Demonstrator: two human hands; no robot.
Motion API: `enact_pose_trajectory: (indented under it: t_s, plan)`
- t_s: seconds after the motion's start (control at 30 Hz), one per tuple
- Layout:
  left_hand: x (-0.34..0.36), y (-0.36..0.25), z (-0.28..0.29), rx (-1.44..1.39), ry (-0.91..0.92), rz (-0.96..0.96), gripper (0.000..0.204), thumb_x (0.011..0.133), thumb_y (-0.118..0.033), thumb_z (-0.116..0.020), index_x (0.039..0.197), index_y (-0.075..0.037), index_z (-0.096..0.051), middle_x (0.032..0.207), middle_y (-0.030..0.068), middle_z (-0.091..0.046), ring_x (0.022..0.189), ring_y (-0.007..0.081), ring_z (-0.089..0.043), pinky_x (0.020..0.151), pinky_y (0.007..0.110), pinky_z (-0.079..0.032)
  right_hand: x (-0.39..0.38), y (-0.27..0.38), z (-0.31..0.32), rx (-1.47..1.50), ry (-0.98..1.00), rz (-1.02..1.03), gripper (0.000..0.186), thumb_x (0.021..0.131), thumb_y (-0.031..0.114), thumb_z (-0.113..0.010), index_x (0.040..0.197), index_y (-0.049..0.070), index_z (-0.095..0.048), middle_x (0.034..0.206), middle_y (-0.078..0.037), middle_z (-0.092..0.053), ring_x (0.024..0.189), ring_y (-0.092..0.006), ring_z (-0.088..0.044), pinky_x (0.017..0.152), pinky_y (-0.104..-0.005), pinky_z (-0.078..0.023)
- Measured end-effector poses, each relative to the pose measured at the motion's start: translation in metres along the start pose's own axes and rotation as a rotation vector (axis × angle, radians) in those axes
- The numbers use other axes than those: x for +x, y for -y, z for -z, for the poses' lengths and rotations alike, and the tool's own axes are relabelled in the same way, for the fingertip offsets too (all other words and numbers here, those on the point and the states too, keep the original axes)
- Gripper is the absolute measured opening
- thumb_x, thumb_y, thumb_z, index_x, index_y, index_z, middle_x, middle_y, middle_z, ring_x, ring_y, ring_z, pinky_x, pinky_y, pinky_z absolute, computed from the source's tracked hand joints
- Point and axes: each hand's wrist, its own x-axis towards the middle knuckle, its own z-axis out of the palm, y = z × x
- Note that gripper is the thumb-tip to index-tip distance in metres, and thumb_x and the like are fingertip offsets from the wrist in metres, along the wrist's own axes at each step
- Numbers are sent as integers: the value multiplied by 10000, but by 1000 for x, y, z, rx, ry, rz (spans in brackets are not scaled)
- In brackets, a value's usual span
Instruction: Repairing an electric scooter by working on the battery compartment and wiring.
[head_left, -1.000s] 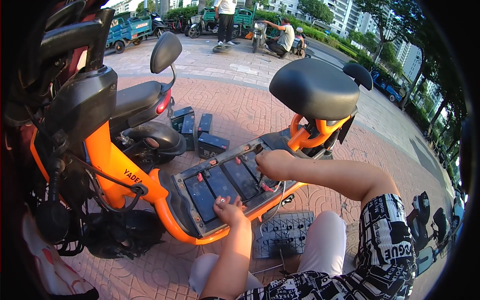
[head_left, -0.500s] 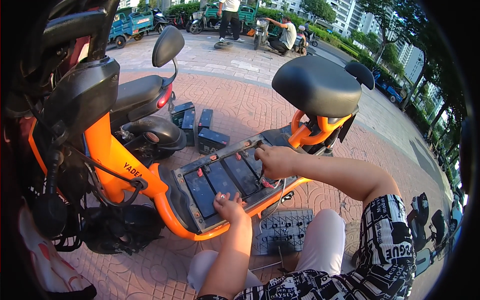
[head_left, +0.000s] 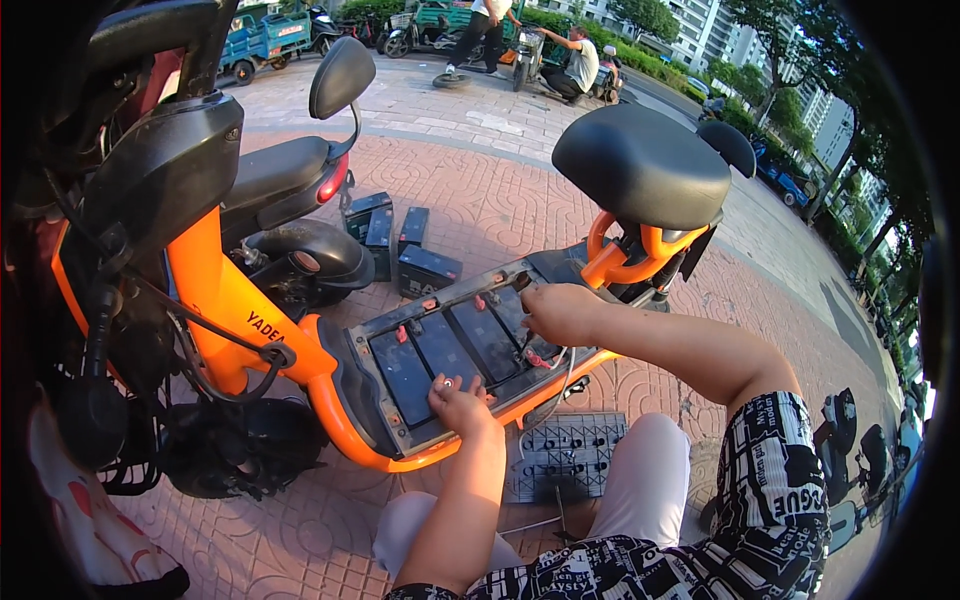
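The orange electric scooter (head_left: 200, 255) lies across my view with its deck compartment open, exposing dark batteries (head_left: 400, 375) with red connectors (head_left: 480, 301) and wires. My left hand (head_left: 460, 405), fingers curled, is at the compartment's near edge with a small shiny round piece at its fingertips. My right hand (head_left: 560, 315) is closed at the compartment's right part, beside a wire and red connector; what it grips is hidden. Below the deck a black ribbed plastic panel (head_left: 560, 450) lies on the paving beside my knee.
Several loose batteries (head_left: 428, 270) stand behind the deck. A dark scooter (head_left: 275, 190) is close behind. The black seat (head_left: 640, 165) overhangs the right end. More scooters (head_left: 840, 430) stand at right. People (head_left: 580, 70) are at parked bikes and carts beyond, near a tire (head_left: 450, 80).
The scene sits slightly higher in my view. My right hand has shifted a little up and right; my left hand stays at the near edge. The standing person behind has stepped and leaned rightward.
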Motion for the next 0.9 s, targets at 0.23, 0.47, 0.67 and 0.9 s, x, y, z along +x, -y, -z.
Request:
enact_pose_trajectory:
  t_s: [0.23, 0.47, 0.67, 0.9]
  plan:
    - [-7, -2, 0, 13, 8, 40, 360, 1054, -288, -307, 1353, -104, -388, 1355, 156, -481, 1074, 339, -627, 880, 414, -516, -7, -14, -18, 63, -96, 68, 298, 824, 177, -595, 1070, 22, -530, 1120, -186, -552, 973, -371, -623, 832, -442, -510]
    - [9, -19, 7, 87, 120, 42, 373, 1027, -190, -337, 1350, -13, -396, 1317, 178, -521, 901, 341, -699, 704, 345, -596, -2, -6, -11, 53, -155, 36, 272, 933, 264, -565, 1001, 0, -561, 876, -213, -648, 874, -397, -628, 776, -476, -492]
    - [21, -35, 17, 703, 392, -257, 241, 977, -131, -479, 1141, 39, -525, 1075, 170, -640, 759, 241, -712, 610, 311, -546, 0, -21, -22, 109, -251, 133, 238, 927, 229, -585, 1012, 9, -552, 902, -201, -653, 902, -379, -631, 788, -456, -495]
    - [37, -51, 32, 1274, 373, -527, 243, 886, -170, -556, 988, 29, -652, 962, 195, -706, 909, 312, -688, 853, 390, -499, -9, -12, -26, 90, -208, 45, 216, 936, 228, -579, 1010, 26, -559, 871, -184, -659, 880, -356, -645, 779, -445, -503]
